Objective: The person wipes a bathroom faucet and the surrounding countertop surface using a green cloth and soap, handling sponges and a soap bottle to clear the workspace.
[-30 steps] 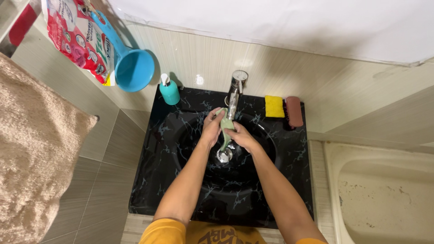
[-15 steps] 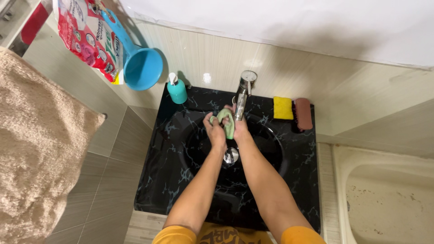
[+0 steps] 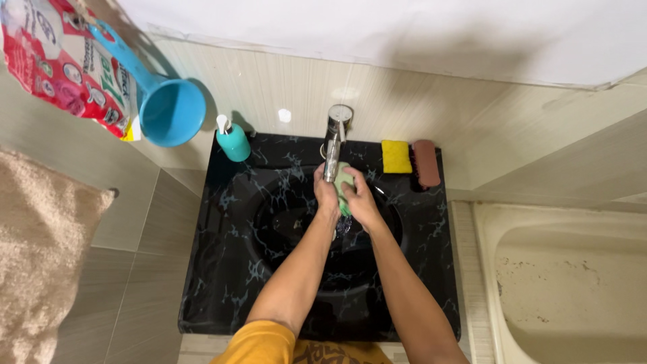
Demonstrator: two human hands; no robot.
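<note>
Wringing or rubbing appears to be the step in hand, judged from the head view: both hands meet under the chrome tap (image 3: 332, 145), pressed around a small pale-green cloth (image 3: 344, 179). Left hand (image 3: 326, 192): fingers curled onto the cloth's left side, just below the spout. Right hand (image 3: 361, 201): fingers clenched over the cloth from the right, a green edge showing between the two hands. The cloth sits bunched between the palms, above the bowl of the black marbled sink (image 3: 236, 222); water seems to fall beneath it, though this is hard to confirm.

On the sink's back ledge: teal soap dispenser (image 3: 233, 140) to the left of the tap; yellow sponge (image 3: 395, 156) and brown scrub brush (image 3: 426, 162) side by side to the right. A blue dipper (image 3: 166, 108) hangs on the tiled wall beside a red printed pouch (image 3: 64, 64). Beige towel (image 3: 40, 249) at far left; pale tub (image 3: 573, 283) at far right.

Next move, as a judgement: a firm two-handed grip kept over the bowl, so drips land inside.
</note>
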